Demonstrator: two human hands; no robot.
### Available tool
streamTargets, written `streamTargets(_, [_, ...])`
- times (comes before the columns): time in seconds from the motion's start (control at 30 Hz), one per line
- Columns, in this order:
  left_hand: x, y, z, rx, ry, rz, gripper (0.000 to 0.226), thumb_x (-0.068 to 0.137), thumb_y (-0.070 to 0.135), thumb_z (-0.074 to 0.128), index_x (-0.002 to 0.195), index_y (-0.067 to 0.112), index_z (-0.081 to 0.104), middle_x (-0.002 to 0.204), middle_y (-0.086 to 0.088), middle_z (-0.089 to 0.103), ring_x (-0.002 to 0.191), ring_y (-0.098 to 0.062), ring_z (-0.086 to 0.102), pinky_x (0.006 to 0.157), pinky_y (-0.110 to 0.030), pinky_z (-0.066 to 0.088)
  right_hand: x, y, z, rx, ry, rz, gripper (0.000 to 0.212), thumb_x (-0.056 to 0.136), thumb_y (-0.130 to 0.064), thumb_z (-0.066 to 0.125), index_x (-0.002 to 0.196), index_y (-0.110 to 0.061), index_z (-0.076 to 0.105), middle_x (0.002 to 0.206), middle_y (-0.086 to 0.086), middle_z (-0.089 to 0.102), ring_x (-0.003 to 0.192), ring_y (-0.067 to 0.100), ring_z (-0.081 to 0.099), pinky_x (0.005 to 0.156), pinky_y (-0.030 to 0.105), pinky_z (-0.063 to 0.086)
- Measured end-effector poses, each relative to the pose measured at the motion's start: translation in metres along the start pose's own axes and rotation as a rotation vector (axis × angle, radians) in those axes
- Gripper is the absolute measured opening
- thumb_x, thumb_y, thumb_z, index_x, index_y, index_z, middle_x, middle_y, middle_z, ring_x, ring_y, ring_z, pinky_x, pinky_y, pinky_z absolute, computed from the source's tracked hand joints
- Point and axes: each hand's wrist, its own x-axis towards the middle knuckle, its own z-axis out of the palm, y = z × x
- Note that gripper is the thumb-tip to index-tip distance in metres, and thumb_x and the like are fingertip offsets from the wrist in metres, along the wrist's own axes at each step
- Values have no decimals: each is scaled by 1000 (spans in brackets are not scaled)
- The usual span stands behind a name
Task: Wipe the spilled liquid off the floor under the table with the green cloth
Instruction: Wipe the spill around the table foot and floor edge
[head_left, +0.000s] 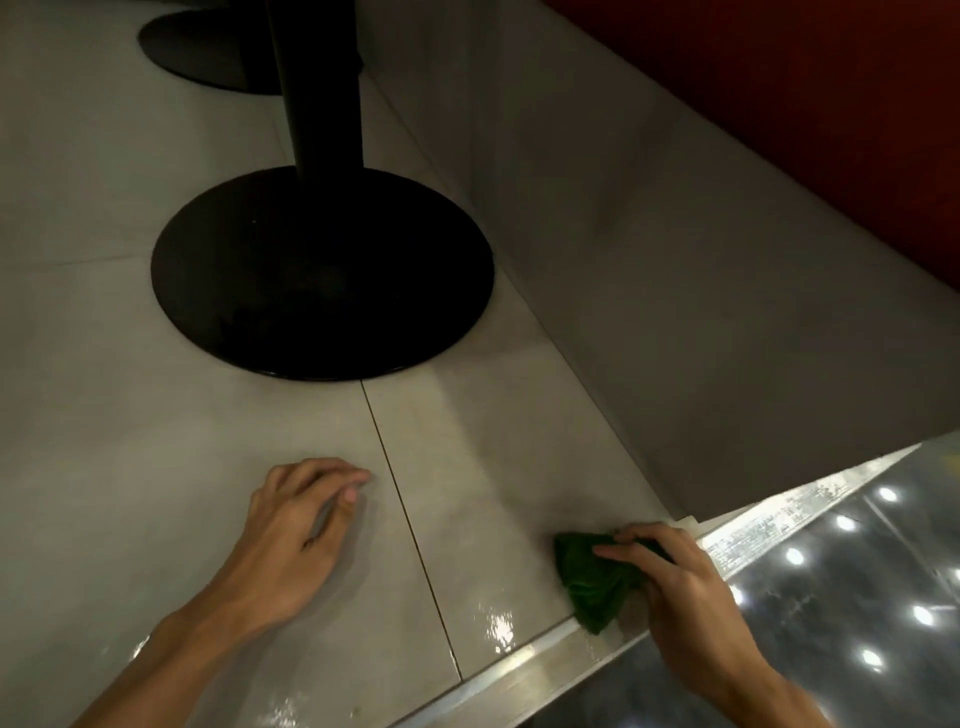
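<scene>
1. Down at the floor's (156, 415) near edge, beside the metal strip (519, 670), the right hand (670, 577) grips the bunched green cloth (592, 582)
2. Left hand (296, 525), loosely curled, holds nothing, left of the tile seam (405, 509)

Your left hand (296, 530) is at near left, over the floor (104, 364), left of the tile joint (405, 509). Your right hand (670, 577) holds the cloth (587, 582) at near right, against the strip (519, 670). A wet patch (496, 626) lies just left of the cloth. The table base (322, 275) stands beyond both hands, a second base (197, 47) farther off. The plinth (649, 234) runs along the right.
</scene>
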Motion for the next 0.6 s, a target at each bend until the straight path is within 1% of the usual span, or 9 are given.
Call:
streamTargets(0.03, [4,0,-2,1,0,8,40,92,52,30,116,42,60,115,30,49,111,-6,41,99,-36,37,6,-3,-1,7,32,6,66,64,16,61,104,-37,68,108,-14,55,97,12,58,78,32,54])
streamTargets(0.13, [19,1,-7,6,10,11,35,89,49,37,115,41,61,115,34,47,107,-4,44,98,-34,39,26,-21,-6,88,111,64,56,71,8,52,103,-34,68,103,-14,55,89,0,54,77,5,42])
streamTargets(0.23, [45,3,-15,19,20,8,35,88,43,43,118,38,59,115,32,46,107,-5,45,98,-33,39,58,-46,-9,242,191,150,50,82,12,53,108,-27,69,105,-9,58,94,-6,54,79,-1,36])
streamTargets(0.33, [82,4,-21,146,28,44,49,87,51,34,126,32,55,127,16,50,117,-15,45,99,-40,39,105,-68,-7,304,259,190,42,88,10,53,114,-19,67,105,-6,56,95,-10,52,79,-3,35])
streamTargets(0.4, [107,5,-21,281,-31,-9,59,88,53,29,140,30,42,144,8,40,131,-20,33,106,-43,30,142,-80,0,280,284,186,37,91,6,51,119,-14,64,109,0,56,90,-2,53,82,2,39])
streamTargets(0.43, [117,5,-19,347,-72,-60,59,91,52,30,145,30,32,152,7,29,138,-20,22,110,-44,23,162,-83,5,230,292,178,36,90,6,51,120,-10,62,112,4,57,90,5,56,85,10,44])
streamTargets(0.5, [129,3,-14,433,-128,-128,60,94,53,27,149,31,20,158,8,12,144,-18,6,114,-45,13,206,-85,17,72,245,198,41,87,8,53,125,-5,58,119,14,56,96,28,61,90,34,50])
streamTargets(0.53, [131,0,-11,447,-130,-145,63,93,57,22,150,31,18,159,9,9,145,-17,3,115,-45,11,230,-85,23,1,200,231,45,87,8,53,130,-7,54,122,16,55,100,33,61,91,39,49])
streamTargets(0.6, [130,-3,-9,434,-115,-159,73,84,65,6,150,34,15,159,13,4,146,-12,-2,116,-42,7,271,-84,33,-115,110,279,50,91,3,49,136,-17,48,126,14,52,105,31,61,93,39,48])
